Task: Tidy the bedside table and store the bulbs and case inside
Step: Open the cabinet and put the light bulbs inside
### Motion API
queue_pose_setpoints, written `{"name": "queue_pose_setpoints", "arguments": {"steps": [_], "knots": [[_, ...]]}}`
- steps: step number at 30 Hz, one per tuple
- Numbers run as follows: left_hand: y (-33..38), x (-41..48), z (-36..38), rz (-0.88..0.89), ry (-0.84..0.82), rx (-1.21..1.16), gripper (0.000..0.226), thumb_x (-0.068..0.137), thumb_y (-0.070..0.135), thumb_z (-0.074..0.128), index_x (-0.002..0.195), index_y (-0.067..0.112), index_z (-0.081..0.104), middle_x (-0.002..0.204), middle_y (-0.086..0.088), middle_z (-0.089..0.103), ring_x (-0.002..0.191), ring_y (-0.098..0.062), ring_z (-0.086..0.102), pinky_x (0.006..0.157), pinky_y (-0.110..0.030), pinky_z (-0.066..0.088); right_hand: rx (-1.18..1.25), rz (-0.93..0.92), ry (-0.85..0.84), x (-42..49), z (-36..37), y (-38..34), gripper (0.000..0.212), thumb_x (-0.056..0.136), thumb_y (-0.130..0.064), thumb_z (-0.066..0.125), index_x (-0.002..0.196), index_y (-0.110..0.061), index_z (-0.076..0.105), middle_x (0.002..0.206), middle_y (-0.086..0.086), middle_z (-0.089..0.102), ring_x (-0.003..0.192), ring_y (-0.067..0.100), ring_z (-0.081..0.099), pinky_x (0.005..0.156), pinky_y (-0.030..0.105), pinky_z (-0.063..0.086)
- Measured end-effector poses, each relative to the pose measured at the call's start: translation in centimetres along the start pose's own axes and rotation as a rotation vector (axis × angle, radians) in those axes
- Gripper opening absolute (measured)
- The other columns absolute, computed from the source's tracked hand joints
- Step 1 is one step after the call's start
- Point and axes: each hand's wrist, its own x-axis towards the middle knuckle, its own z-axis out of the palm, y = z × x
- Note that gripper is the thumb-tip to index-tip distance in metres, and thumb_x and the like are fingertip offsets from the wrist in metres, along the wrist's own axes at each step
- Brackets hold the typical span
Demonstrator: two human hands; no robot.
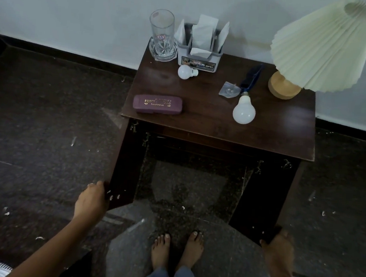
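Observation:
The dark wooden bedside table (213,119) stands against the wall with both front doors swung wide open. My left hand (92,199) grips the outer edge of the left door (125,166). My right hand (279,243) grips the outer edge of the right door (263,202). On the top lie a small white bulb (186,71) near the back, a larger white bulb (244,111) at the right front, and a purple spectacle case (157,104) at the left front. The inside of the table is dark and mostly hidden under the top.
At the back of the top stand a tall glass (163,36), a grey tissue holder (200,50) and a lamp (309,50) with a pleated cream shade. A blue item (251,77) and a clear plastic piece (229,89) lie by the lamp. My bare feet (177,249) stand between the doors.

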Motion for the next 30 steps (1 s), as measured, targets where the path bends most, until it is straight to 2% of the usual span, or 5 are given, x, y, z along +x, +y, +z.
{"name": "queue_pose_setpoints", "arguments": {"steps": [6, 10, 16, 22, 30], "knots": [[0.2, -0.3, 0.0, 0.016, 0.027, -0.016, 0.02, 0.088, 0.012, 0.047, 0.107, 0.009, 0.051, 0.104, -0.016, 0.056, 0.094, -0.038, 0.06, 0.066, -0.039, 0.042, 0.064, -0.061, 0.018, -1.3, -0.7, -0.7, 0.084, 0.076, 0.008, 0.062, 0.143, -0.002, 0.013, 0.134, 0.033, 0.038, 0.115, 0.052, 0.046, 0.095, 0.055, 0.04], [0.1, -0.8, 0.2, 0.062, 0.058, -0.026, 0.035, 0.087, 0.007, 0.047, 0.122, 0.011, 0.043, 0.108, -0.018, 0.056, 0.094, -0.038, 0.06, 0.069, -0.043, 0.046, 0.0, -0.143, 0.05, -2.2, -0.6, -1.0, 0.087, 0.08, 0.01, 0.055, 0.146, -0.011, 0.003, 0.137, 0.029, 0.034, 0.109, 0.052, 0.051, 0.091, 0.054, 0.044], [0.1, -1.5, 0.9, 0.099, 0.08, 0.027, 0.07, 0.087, -0.003, 0.045, 0.147, 0.018, 0.014, 0.118, -0.02, 0.053, 0.097, -0.035, 0.06, 0.07, -0.04, 0.048, -0.037, -0.21, 0.074, -2.5, -0.4, -0.7, 0.08, 0.082, 0.014, 0.049, 0.146, -0.006, 0.005, 0.131, 0.03, 0.034, 0.101, 0.05, 0.055, 0.084, 0.053, 0.048], [0.2, -2.5, 1.5, 0.09, 0.08, 0.044, 0.068, 0.087, -0.002, 0.047, 0.146, 0.015, 0.018, 0.118, -0.02, 0.05, 0.097, -0.036, 0.059, 0.071, -0.042, 0.049, -0.058, -0.245, 0.088, -1.9, 0.0, 0.0, 0.082, 0.077, 0.019, 0.052, 0.144, -0.002, 0.01, 0.128, 0.029, 0.033, 0.099, 0.049, 0.053, 0.084, 0.051, 0.049], [2.5, -3.2, 0.9, 0.107, 0.092, -0.058, 0.058, 0.085, 0.008, 0.052, 0.139, 0.014, 0.031, 0.13, -0.019, 0.044, 0.116, -0.038, 0.046, 0.085, -0.05, 0.05, -0.188, -0.28, 0.193, -2.3, -1.4, -1.7, 0.076, 0.075, 0.001, 0.069, 0.139, -0.011, 0.029, 0.128, 0.022, 0.034, 0.113, 0.041, 0.039, 0.079, 0.048, 0.051]]}}
